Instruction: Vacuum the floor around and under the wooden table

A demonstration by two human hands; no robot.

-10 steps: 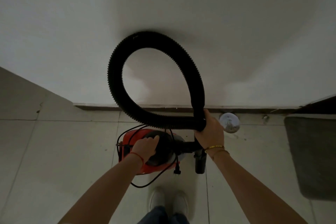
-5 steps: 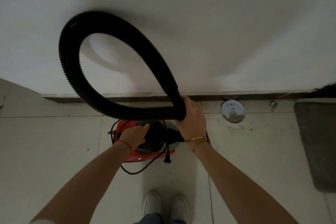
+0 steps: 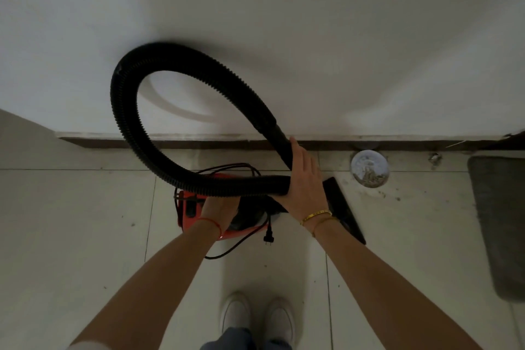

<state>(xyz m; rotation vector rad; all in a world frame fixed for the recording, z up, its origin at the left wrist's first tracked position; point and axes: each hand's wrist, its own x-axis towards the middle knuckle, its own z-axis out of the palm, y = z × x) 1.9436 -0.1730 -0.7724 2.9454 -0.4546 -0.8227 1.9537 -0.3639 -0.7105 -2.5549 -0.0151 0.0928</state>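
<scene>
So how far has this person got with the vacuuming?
Barely started, it seems. Nothing looks cleaned: grit still lies on the tiles near the round floor drain. In hand: the right hand holds the looped black hose, the left hand is on the red vacuum cleaner. The plug dangles unplugged. No wooden table is in view, so all the vacuuming remains.

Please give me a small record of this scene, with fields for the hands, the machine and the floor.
right hand: grips the black hose where its loop crosses
left hand: on top of the red vacuum cleaner; grip hidden by the hose
plug: hangs loose, not in a socket
nozzle: black, beside the right wrist
floor: pale tiles, round drain cover, grey mat at right
</scene>
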